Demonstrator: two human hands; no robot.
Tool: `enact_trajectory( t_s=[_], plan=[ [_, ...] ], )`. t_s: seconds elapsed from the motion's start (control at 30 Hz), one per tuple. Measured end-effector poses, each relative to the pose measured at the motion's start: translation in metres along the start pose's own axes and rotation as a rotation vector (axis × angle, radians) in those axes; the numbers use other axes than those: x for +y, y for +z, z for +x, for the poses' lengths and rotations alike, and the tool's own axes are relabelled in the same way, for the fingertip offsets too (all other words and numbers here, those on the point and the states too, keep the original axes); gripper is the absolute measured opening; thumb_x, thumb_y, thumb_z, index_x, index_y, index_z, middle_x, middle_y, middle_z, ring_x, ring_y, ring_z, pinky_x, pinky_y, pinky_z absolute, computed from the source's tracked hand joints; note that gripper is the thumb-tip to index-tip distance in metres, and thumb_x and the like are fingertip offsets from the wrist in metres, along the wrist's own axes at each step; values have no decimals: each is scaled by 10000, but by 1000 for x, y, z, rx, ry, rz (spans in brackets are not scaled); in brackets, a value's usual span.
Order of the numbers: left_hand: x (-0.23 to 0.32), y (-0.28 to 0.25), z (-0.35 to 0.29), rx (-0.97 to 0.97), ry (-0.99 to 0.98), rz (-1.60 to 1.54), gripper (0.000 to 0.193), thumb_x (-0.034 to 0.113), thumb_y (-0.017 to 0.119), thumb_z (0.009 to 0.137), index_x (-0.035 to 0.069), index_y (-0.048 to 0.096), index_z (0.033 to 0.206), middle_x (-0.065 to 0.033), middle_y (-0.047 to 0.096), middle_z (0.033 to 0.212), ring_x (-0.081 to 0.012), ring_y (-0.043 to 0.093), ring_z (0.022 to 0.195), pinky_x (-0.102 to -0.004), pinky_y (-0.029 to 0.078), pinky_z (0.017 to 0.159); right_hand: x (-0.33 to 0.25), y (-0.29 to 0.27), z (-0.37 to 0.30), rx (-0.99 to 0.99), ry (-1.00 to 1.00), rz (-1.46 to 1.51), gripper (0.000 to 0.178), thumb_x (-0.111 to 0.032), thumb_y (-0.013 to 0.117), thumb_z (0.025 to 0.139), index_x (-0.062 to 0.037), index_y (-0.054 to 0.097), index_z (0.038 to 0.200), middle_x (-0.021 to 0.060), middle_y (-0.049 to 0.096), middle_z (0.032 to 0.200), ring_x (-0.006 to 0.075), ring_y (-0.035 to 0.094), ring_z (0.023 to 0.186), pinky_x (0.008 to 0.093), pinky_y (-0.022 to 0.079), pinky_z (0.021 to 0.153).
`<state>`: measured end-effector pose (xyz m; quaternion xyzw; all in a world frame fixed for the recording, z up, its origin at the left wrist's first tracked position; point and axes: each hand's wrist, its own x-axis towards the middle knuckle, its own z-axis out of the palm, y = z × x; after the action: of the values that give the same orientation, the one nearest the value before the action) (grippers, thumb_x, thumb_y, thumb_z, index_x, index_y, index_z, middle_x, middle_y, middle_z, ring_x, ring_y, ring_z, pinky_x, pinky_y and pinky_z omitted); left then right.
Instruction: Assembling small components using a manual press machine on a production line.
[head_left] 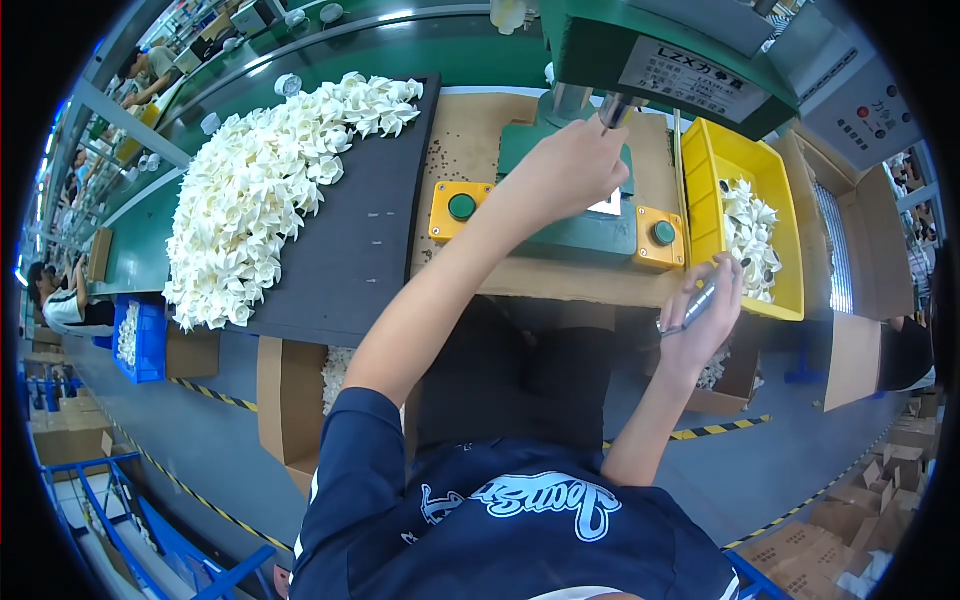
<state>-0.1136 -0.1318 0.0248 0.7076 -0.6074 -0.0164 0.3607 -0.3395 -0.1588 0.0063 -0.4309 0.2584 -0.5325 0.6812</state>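
My left hand (572, 172) reaches up under the head of a green press (590, 60), its closed fingers at the metal ram (615, 110). Whatever those fingers pinch is hidden. Beneath the hand, a small white piece (608, 204) shows on the press's green base (580, 238). Near the front of a yellow bin (790, 230), my right hand (700, 325) is closed around a slim silvery metal tool (690, 308); its exact kind does not show. White folded plastic-looking parts (750, 235), some with dark spots, lie in that bin.
Green buttons on yellow boxes (460, 207) (661, 235) flank the press base. At left, a large heap of white parts (250, 200) covers much of a dark board (350, 250). An open cardboard box (870, 240) stands right of the bin. Other people work far left.
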Motion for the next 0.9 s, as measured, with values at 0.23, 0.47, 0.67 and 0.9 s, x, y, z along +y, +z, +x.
enact_trajectory(
  t_s=[0.23,0.47,0.67,0.9],
  plan=[
    [5,-17,-1,-118,171,282,464,399,545,866,-37,653,985,-179,670,849,-339,668,834,-421,543,761,7,2,-10,-41,51,8,180,-214,442,1033,-49,470,1099,72,502,680,91,342,314,224,306,282],
    [-9,-7,-9,-17,42,184,611,497,547,881,-34,612,1175,-209,655,1073,-367,596,1087,-442,464,967,16,-3,-17,-64,83,-31,198,-224,420,1032,-48,495,1085,66,483,657,91,311,309,228,281,266],
    [22,8,-42,272,218,410,588,424,584,898,-6,526,1295,-227,531,1301,-390,437,1291,-465,355,1082,24,12,-8,-161,111,-53,224,-230,434,1035,-27,498,1106,55,495,665,73,330,323,212,278,289],
    [36,-27,-107,314,36,122,415,137,624,904,30,529,1294,-209,495,1350,-381,445,1291,-431,373,1067,11,78,41,-482,52,-375,269,-257,502,1021,0,538,1092,23,502,686,44,364,347,201,267,319]
  ],
)
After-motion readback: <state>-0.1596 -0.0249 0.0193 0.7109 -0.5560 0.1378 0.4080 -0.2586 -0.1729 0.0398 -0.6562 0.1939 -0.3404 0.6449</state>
